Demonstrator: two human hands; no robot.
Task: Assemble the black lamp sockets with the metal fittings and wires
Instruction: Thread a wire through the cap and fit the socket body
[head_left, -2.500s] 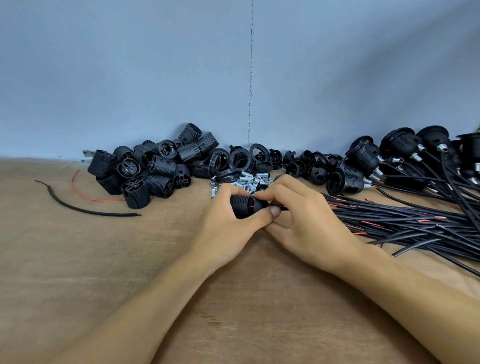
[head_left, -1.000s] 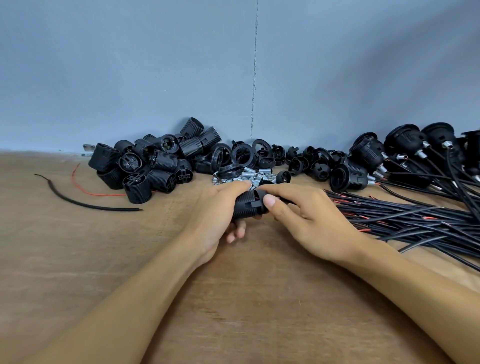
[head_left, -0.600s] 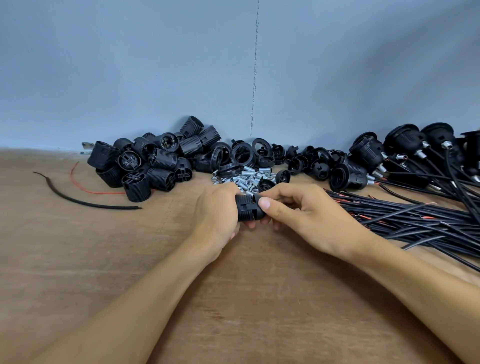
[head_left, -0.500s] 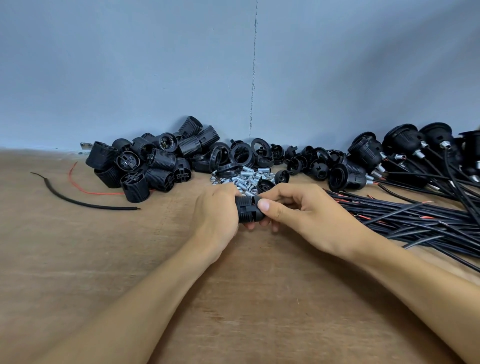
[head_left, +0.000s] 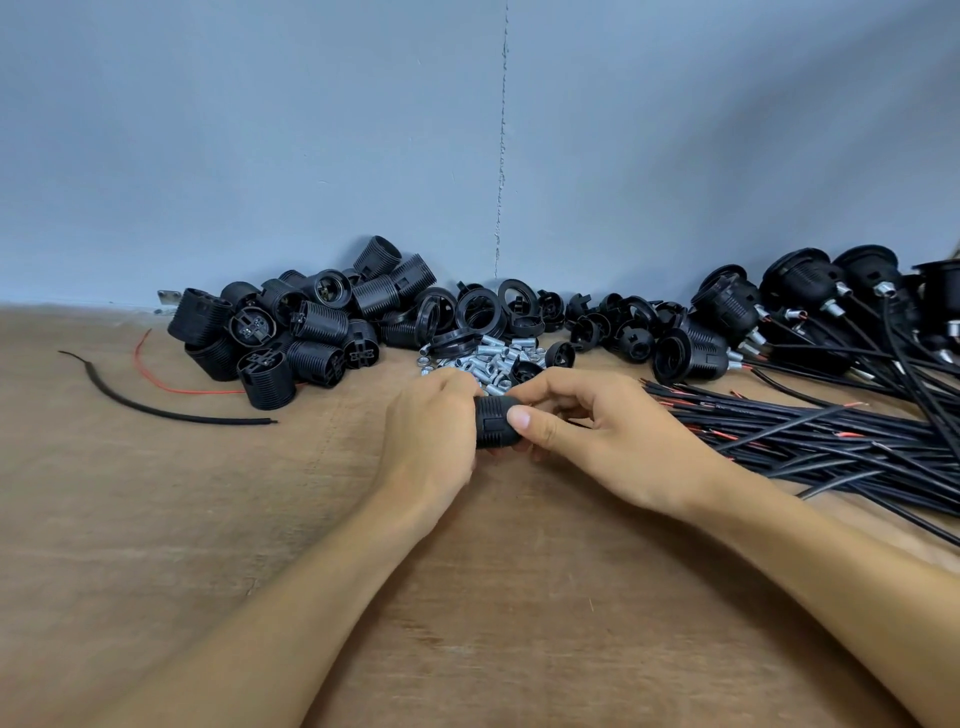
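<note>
Socket (head_left: 492, 422), black, ribbed: at the centre of the tabletop (head_left: 156, 545), held between both hands. Left hand (head_left: 431, 441): grip clamped round the socket's left end. Right hand (head_left: 613, 441): grip pinching its right end, thumb on the near side. Metal fittings (head_left: 493, 358): small heap at 12 o'clock, just beyond the hands. Loose sockets (head_left: 291, 332): pile at 10 o'clock. Wire bundle (head_left: 831, 441): 3 o'clock. Wired sockets (head_left: 800, 306): 2 o'clock. Stray black wire (head_left: 156, 408): 9 o'clock.
</note>
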